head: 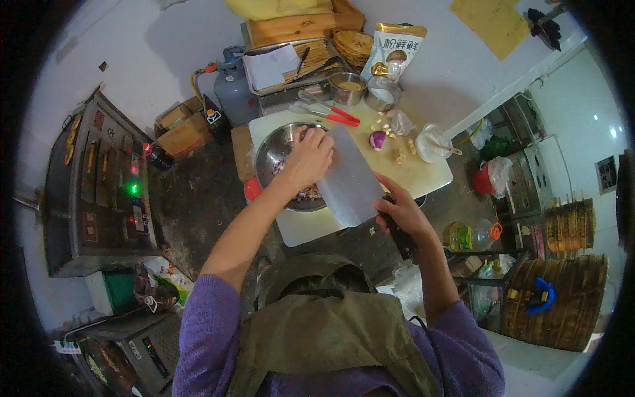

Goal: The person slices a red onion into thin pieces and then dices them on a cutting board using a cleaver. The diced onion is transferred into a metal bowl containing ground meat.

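My right hand [403,208] grips the dark handle of a broad cleaver [353,181], its blade tilted over the right rim of a metal bowl [268,144]. Above the bowl is my left hand [311,155], fingers bent and close to the blade's left edge; whether they hold anything is hidden. Chopped purple onion [279,166] and a brownish chopped mix [308,193] lie inside the bowl. It stands on a pale cutting board [421,181]. A piece of purple onion [377,140], garlic cloves [389,130] and ginger pieces [399,156] rest right of the blade.
Red-handled tongs [342,118] lie behind the bowl. Farther back are two metal pots [347,89] [383,94] and a standing food pouch [395,49]. A white tub [431,144] with a utensil sits at the board's right. A gas cylinder [234,94] stands back left.
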